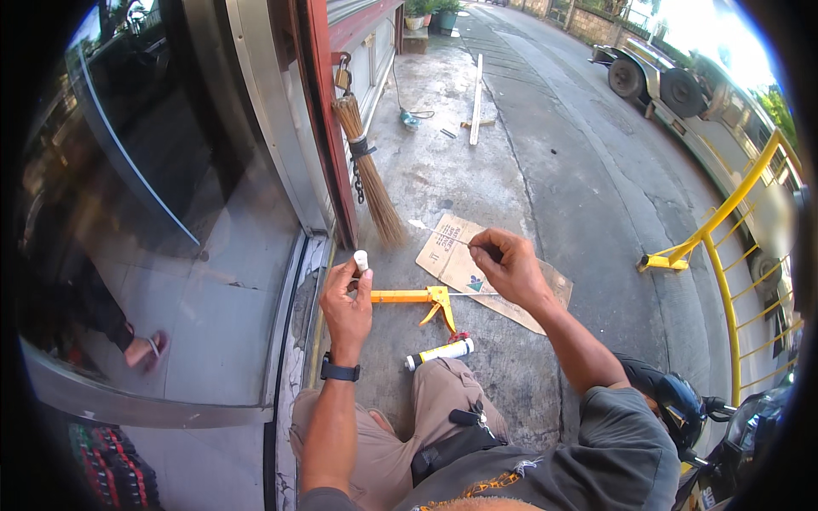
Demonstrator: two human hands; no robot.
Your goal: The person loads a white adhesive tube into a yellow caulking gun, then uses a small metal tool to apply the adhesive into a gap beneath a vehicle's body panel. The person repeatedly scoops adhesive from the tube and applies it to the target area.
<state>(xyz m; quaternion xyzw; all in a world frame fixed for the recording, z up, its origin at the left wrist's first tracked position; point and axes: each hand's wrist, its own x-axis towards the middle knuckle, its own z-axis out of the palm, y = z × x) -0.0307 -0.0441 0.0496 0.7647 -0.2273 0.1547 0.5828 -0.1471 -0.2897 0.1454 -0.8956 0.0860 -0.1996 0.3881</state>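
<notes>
My left hand (345, 308) is raised with its fingers closed round a small white cylindrical piece (361, 259), which stands up past the fingertips. To the right, my right hand (514, 266) pinches a thin wire-like rod (450, 236) that points left. Whitish matter shows near the rod's far end; I cannot tell whether it sits on the rod or the ground. Below and between the hands, a yellow-orange caulking gun (400, 296) lies on its side, its metal rod toward the right. Closer to my knee lies a white sealant cartridge (440, 353) with a yellow band.
A flattened cardboard piece (443, 255) lies on the concrete under my right hand. A straw broom (368, 170) hangs by the red door frame. A glass door (170, 255) borders the left. Rightward stand a yellow metal barrier (720, 264), a motorcycle (682, 409) and a parked vehicle (707, 128).
</notes>
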